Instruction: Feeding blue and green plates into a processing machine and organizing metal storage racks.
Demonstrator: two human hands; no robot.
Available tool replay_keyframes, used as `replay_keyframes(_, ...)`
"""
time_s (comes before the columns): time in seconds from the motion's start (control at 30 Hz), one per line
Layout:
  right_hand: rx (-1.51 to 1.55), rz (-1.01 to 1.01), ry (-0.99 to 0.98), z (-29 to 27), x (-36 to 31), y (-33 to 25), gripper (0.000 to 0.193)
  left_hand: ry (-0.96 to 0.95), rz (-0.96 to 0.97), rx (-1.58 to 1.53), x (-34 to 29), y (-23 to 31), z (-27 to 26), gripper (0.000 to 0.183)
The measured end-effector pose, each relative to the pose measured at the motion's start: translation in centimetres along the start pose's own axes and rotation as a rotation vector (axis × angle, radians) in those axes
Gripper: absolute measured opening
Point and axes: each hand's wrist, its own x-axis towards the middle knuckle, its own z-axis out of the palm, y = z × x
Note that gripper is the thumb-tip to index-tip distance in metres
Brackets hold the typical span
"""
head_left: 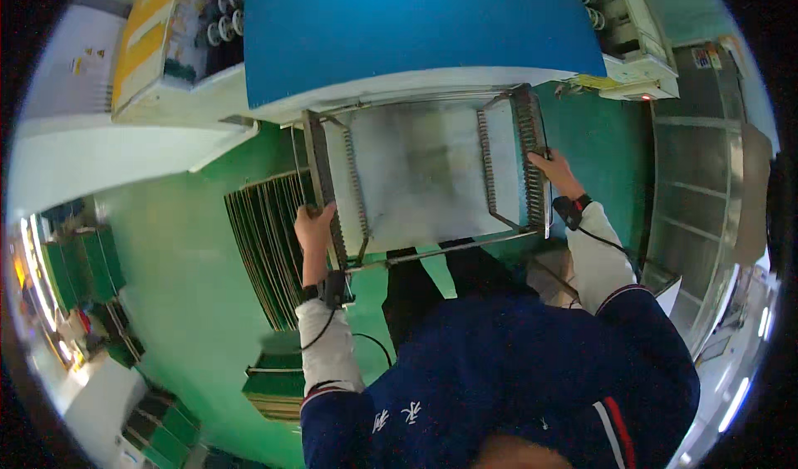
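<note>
In front of me stands a metal rack (319,163) with comb-like slotted sides and thin bars across its near and far ends. Its pale, smooth base sheet (416,178) shows between the sides, with no boards in the slots. My left hand (314,230) is closed around the top of the left side rail, near its front corner. Farther forward, my right hand (557,174) grips the right slotted rail, its fingers curled over the top edge. The rack's far end lies close against a blue-topped machine (424,29).
A row of upright green boards (266,236) stands on the green floor to the left, beside the rack. Nearer me is another green stack (274,390). White roller housings (187,91) flank the machine. A grey metal-framed cabinet (694,170) stands at the right.
</note>
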Motion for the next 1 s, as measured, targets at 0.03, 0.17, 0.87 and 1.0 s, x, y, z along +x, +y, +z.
replay_keyframes(0.03,0.085,0.075,-0.133,0.1,0.1,0.3,0.057,0.017,-0.014,0.016,-0.6,-0.1,0.0,0.049)
replay_keyframes(0.17,-0.082,-0.058,-0.06,-0.4,3.4,10.8,0.058,0.046,-0.031,0.173,-4.8,8.0,-0.3,0.049)
replay_keyframes(0.87,-0.898,-0.1,-0.654,-0.4,13.1,5.8,0.072,0.721,-0.368,-0.133,-44.3,4.8,0.0,0.043)
replay_keyframes(1.0,-0.798,-0.469,-0.489,-0.8,-3.6,-6.9,0.068,0.919,-0.417,-0.212,-57.1,10.6,0.2,0.045)
